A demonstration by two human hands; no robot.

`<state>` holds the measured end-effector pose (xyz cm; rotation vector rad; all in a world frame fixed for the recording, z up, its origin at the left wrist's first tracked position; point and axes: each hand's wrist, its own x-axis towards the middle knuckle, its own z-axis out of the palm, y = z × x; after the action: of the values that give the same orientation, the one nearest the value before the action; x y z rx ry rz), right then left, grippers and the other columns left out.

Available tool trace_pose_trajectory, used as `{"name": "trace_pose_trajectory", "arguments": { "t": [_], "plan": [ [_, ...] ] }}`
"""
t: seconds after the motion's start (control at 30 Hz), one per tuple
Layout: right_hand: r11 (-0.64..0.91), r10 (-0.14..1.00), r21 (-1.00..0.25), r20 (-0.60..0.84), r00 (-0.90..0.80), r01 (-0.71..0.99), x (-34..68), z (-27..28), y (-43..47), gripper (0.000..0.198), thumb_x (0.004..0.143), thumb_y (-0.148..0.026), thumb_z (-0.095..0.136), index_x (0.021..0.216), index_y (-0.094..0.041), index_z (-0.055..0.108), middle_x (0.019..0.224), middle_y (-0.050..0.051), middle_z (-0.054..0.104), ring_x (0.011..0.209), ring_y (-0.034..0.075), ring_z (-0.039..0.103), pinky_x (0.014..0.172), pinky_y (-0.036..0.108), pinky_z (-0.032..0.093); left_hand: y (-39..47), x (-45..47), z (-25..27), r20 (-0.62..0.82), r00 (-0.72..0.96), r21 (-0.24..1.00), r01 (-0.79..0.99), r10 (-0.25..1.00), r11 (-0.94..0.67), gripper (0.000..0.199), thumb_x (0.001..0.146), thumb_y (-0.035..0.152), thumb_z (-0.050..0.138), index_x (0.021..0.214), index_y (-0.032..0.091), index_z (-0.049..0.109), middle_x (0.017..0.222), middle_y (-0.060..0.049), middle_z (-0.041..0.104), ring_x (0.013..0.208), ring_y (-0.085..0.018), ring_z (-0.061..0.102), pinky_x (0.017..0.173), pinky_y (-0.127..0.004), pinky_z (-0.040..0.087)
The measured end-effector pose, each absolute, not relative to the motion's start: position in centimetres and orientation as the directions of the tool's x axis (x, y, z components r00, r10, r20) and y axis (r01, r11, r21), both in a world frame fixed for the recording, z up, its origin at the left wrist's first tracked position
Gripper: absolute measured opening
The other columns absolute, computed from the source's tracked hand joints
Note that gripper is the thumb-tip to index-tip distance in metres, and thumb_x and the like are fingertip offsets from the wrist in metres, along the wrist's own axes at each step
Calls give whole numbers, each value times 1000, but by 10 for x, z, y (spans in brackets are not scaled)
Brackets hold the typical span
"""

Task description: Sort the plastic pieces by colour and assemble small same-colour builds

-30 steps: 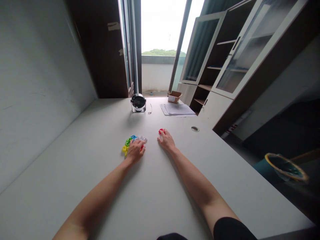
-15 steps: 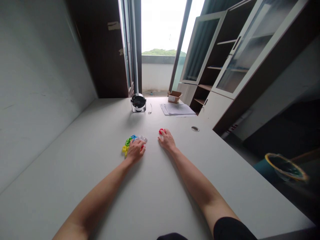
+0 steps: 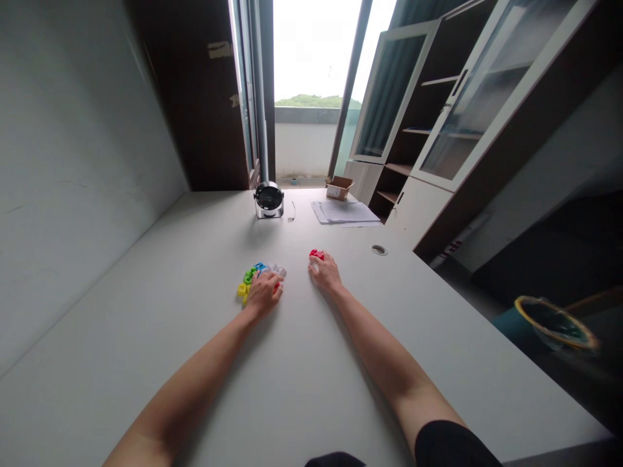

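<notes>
Small coloured plastic pieces lie in a pile on the white table, with yellow pieces (image 3: 242,290), green pieces (image 3: 249,275), blue pieces (image 3: 260,266) and white pieces (image 3: 278,269) showing. My left hand (image 3: 264,292) rests over the pile, fingers spread and bent down onto it; a bit of red peeks out by its fingertips. What lies under that palm is hidden. To the right, a small cluster of red pieces (image 3: 317,253) sits apart from the pile. My right hand (image 3: 326,272) is at its near edge, thumb and fingers apart, fingertips touching or almost touching the red pieces.
Farther back on the table (image 3: 204,259) stand a round black device on a silver stand (image 3: 268,200), a thin cord (image 3: 293,211), papers (image 3: 345,212) and a small open cardboard box (image 3: 339,188). A round cable hole (image 3: 379,250) lies at right. A wall borders the left side.
My right hand's fingers have drawn back slightly, so more of the red pieces shows. My left hand stays on the pile.
</notes>
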<state>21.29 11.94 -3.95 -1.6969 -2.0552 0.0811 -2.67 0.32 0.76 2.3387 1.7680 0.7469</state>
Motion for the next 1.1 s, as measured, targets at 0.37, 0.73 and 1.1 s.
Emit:
{"name": "trace_pose_trajectory", "arguments": {
  "t": [0.37,0.73,1.1],
  "plan": [
    [316,915,-373,363,-176,873,216,-42,123,34,90,-36,63,122,-25,65,135,10,52,125,27,44,108,39,37,4,-28,6,321,212,363,873,923,-327,23,96,28,49,106,29,69,119,-2,69,114,-22,58,123,-49,19],
    [330,911,-382,369,-185,863,216,-45,124,37,89,-36,63,125,-27,63,143,9,48,132,29,41,113,44,35,4,-28,6,319,213,359,875,923,-326,22,95,28,50,105,29,70,117,-3,69,113,-22,58,122,-50,19],
    [333,914,-419,364,-180,845,216,-48,129,45,90,-39,62,133,-26,60,155,9,39,145,31,31,117,51,31,5,-29,4,323,222,369,866,920,-339,22,95,29,50,104,28,70,117,-3,69,113,-23,57,122,-50,19]
  ]
}}
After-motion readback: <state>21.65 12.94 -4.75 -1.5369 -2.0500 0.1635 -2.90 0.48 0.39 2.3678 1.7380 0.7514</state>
